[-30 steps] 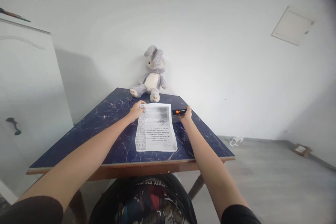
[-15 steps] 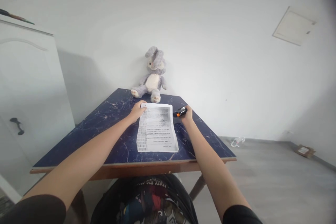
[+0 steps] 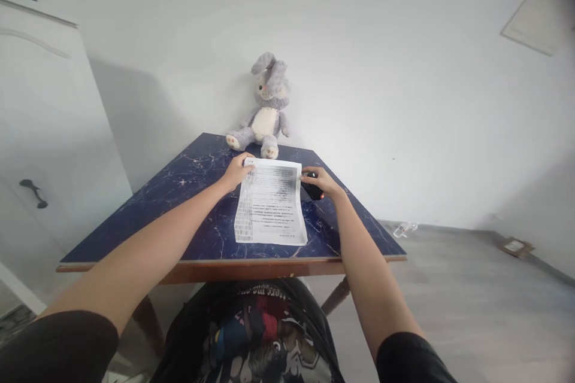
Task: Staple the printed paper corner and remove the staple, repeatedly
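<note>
A printed white sheet of paper (image 3: 272,206) lies on the dark blue marbled table (image 3: 179,182). My left hand (image 3: 237,172) pinches its upper left corner, fingers closed. At the sheet's upper right edge is my right hand (image 3: 324,181), its fingers extended forward over a black tool with an orange part (image 3: 312,190), which looks like a stapler. That tool is beside the paper's right edge, partly covered by my fingers. Whether my right fingertips also touch the paper is too small to tell.
A grey plush rabbit (image 3: 267,114) sits at the table's back edge against the wall. To the left stands a white cabinet (image 3: 54,119) with a dark handle. A cardboard box (image 3: 516,246) and a white item (image 3: 405,229) lie on the floor at right.
The black tool has turned in my right hand, and my right fingers now reach forward to the paper's edge. My left hand keeps its hold on the corner. The camera view has shifted slightly.
</note>
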Demonstrator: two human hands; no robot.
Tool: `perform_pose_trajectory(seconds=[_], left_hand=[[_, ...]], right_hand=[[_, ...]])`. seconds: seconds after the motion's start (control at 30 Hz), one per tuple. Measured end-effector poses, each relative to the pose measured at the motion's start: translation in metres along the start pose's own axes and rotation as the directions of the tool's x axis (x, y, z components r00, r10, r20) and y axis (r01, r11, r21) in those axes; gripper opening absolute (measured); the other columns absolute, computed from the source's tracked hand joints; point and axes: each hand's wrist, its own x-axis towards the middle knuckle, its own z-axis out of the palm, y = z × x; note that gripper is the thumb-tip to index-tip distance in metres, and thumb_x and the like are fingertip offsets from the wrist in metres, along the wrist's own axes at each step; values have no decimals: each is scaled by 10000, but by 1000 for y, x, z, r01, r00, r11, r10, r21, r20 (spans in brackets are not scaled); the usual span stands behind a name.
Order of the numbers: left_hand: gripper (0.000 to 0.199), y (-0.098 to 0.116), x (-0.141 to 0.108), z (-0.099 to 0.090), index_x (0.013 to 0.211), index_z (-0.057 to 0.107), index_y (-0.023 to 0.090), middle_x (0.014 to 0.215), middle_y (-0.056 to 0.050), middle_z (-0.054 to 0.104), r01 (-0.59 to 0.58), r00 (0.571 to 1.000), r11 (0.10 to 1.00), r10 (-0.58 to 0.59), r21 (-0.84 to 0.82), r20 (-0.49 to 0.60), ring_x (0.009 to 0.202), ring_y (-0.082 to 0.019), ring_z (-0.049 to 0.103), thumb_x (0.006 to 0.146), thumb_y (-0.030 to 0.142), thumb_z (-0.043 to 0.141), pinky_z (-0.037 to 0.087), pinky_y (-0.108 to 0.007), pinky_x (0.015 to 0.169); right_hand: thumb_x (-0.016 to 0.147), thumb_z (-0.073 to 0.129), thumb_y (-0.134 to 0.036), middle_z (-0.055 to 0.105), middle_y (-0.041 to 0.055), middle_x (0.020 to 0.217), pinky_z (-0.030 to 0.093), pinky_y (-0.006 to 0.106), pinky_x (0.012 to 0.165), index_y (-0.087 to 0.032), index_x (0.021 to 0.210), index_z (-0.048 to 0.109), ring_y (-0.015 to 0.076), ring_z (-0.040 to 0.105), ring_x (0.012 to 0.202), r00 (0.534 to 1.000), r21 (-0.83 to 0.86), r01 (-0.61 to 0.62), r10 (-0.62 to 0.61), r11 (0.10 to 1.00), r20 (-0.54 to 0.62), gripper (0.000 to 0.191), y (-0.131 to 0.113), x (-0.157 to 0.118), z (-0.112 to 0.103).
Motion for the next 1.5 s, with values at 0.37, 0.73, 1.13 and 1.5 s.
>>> perform_pose_trajectory(seconds=[0.37, 0.73, 1.13, 1.5], left_hand=[[327, 7, 2, -3, 1013, 736, 156, 925, -33, 713, -26, 1000, 1000, 26, 2, 8, 823, -199, 613, 711, 268, 680, 489, -304, 769], [318, 13, -1, 1, 1003, 727, 154, 941, -29, 707, -40, 996, 996, 47, -78, 80, 836, -189, 615, 718, 295, 720, 491, -300, 782], [299, 9, -1, 2, 996, 727, 156, 980, -40, 716, -62, 990, 996, 69, -58, 122, 891, -208, 632, 733, 299, 724, 494, -314, 819], [295, 9, -2, 2, 996, 737, 161, 977, -39, 718, -78, 985, 996, 83, -39, 149, 887, -210, 637, 734, 296, 718, 492, -320, 832]], right_hand=[[664, 885, -419, 759, 96, 1109, 532, 412, 959, -173, 1093, 728, 286, 687, 1020, 988, -158, 142, -130, 977, 83, 519, -5, 3, -1], [652, 893, -413, 775, 65, 1062, 540, 380, 833, -234, 1409, 387, 247, 694, 891, 993, -189, 79, -62, 979, 99, 928, -10, -3, 0], [654, 882, -329, 787, 73, 1093, 538, 346, 852, -199, 1353, 493, 265, 712, 982, 976, -253, 119, -66, 960, 208, 810, -11, -5, 0], [663, 807, -380, 695, 2, 819, 431, 273, 676, -171, 882, 708, 188, 600, 740, 974, -454, 170, -79, 874, 212, 319, -7, 8, 15]])
